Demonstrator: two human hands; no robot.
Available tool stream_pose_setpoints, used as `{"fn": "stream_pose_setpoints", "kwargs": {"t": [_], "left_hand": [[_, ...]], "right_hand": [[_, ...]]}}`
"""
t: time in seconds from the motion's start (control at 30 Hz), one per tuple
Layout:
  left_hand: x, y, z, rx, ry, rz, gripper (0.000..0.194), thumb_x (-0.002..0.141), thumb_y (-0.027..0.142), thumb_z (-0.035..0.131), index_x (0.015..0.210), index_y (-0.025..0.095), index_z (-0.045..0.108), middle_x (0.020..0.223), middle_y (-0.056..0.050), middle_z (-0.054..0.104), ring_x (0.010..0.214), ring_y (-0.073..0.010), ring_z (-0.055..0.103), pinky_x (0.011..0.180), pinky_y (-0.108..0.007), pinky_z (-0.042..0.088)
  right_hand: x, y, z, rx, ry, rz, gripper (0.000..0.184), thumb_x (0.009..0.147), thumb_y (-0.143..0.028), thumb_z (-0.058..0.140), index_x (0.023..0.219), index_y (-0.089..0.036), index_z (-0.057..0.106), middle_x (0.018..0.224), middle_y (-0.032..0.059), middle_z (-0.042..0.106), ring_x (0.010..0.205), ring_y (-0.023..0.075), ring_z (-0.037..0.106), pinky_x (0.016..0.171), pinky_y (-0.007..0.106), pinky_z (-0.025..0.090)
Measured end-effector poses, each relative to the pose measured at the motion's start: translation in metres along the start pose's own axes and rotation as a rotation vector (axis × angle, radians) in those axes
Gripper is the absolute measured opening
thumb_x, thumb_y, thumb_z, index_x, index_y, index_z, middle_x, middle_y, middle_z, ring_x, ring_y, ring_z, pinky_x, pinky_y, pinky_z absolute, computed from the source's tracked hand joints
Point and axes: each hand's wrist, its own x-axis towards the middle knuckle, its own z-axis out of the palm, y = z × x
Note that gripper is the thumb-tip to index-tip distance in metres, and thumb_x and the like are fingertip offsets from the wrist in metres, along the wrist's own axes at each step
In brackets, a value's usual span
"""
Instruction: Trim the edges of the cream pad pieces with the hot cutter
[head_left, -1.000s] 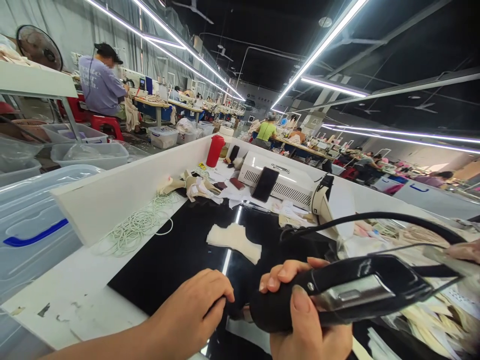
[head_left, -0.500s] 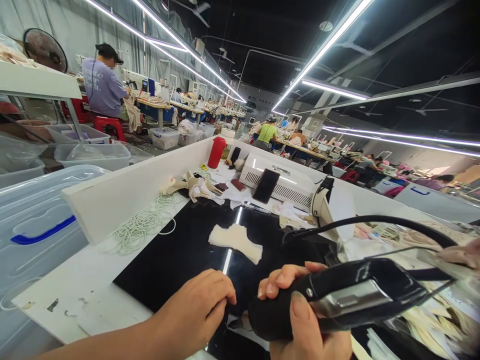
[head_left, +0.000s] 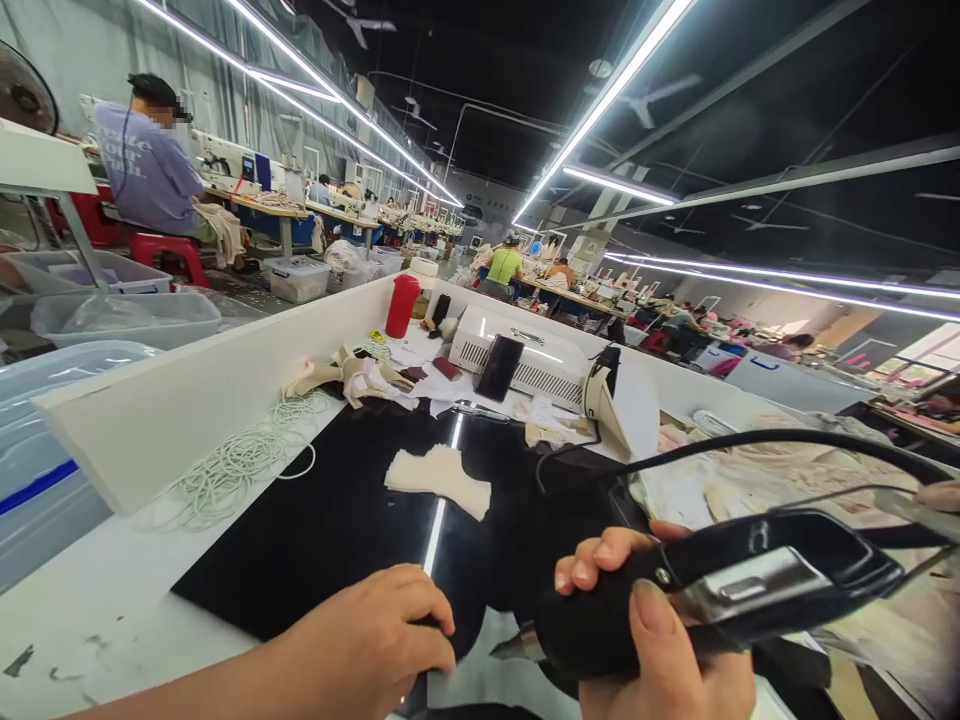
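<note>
My right hand [head_left: 660, 630] is wrapped around a black handheld power tool [head_left: 720, 590], thumb along its side. Its metal tip [head_left: 514, 645] points left, toward my left hand, and a silver plate shows on its body. My left hand [head_left: 382, 630] lies low on the glossy black sheet [head_left: 315, 520], fingers curled; whatever is under them is hidden. The tool's tip and my left fingers are apart. Beyond both hands, a stack of cream fabric pieces [head_left: 439, 482] lies on the black sheet beside a bright light reflection.
Tangled pale green cord [head_left: 240, 465] lies left, by the low white wall [head_left: 225, 370]. At the back are a red thread cone [head_left: 403, 306], a phone [head_left: 499, 367] and a white vented box [head_left: 555, 365]. A black cable [head_left: 787, 437] arches right, over fabric scraps. Co-workers sit beyond.
My right hand and the tool have shifted right, widening the gap to my left hand. My left hand has moved slightly left and down. The background has slid left as the view turned.
</note>
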Motion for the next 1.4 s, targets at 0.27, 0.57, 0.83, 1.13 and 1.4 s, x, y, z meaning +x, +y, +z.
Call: {"fn": "stream_pose_setpoints", "kwargs": {"t": [0.27,0.57,0.83,1.13,1.4], "left_hand": [[0.044,-0.012,-0.022,-0.193,-0.257,0.012,0.057,0.085,0.012,0.085,0.136,0.022,0.062,0.132,-0.008,0.070,0.134,-0.0266,0.058,0.123,-0.046,0.037],[0.050,-0.025,-0.014,-0.247,-0.392,-0.010,0.063,0.085,0.039,0.086,0.140,0.025,0.059,0.138,-0.011,0.068,0.146,-0.0359,0.048,0.126,-0.065,0.018],[0.048,-0.028,-0.010,-0.274,-0.378,0.028,0.066,0.085,0.043,0.082,0.143,0.026,0.056,0.141,-0.010,0.066,0.146,-0.0338,0.049,0.128,-0.060,0.016],[0.048,-0.029,-0.008,-0.248,-0.363,0.040,0.070,0.081,0.048,0.085,0.142,0.026,0.057,0.140,-0.011,0.067,0.146,-0.0355,0.049,0.127,-0.063,0.018],[0.045,-0.029,-0.004,-0.216,-0.348,0.051,0.078,0.080,0.052,0.086,0.146,0.028,0.054,0.143,-0.013,0.065,0.147,-0.0358,0.048,0.126,-0.064,0.017]], "right_hand": [[0.010,0.014,-0.018,-0.011,-0.085,-0.077,0.029,0.088,-0.029,0.080,0.113,-0.029,0.065,0.082,-0.0016,0.067,0.066,0.0148,0.064,0.059,0.032,0.060],[0.004,0.020,-0.008,-0.005,-0.039,-0.046,0.031,0.090,-0.035,0.079,0.117,-0.030,0.063,0.084,-0.0031,0.062,0.067,0.0129,0.061,0.062,0.029,0.058],[0.004,0.026,-0.014,-0.016,-0.107,-0.081,0.029,0.091,-0.031,0.077,0.117,-0.030,0.064,0.083,-0.0016,0.065,0.068,0.0148,0.063,0.060,0.032,0.060],[0.000,0.021,-0.012,0.014,-0.118,-0.074,0.027,0.092,-0.032,0.075,0.116,-0.031,0.063,0.081,-0.0028,0.065,0.066,0.0150,0.062,0.058,0.031,0.058],[-0.016,0.007,0.007,0.039,-0.056,0.006,0.030,0.092,-0.040,0.077,0.116,-0.031,0.062,0.081,-0.0045,0.062,0.067,0.0129,0.059,0.061,0.028,0.053]]}}
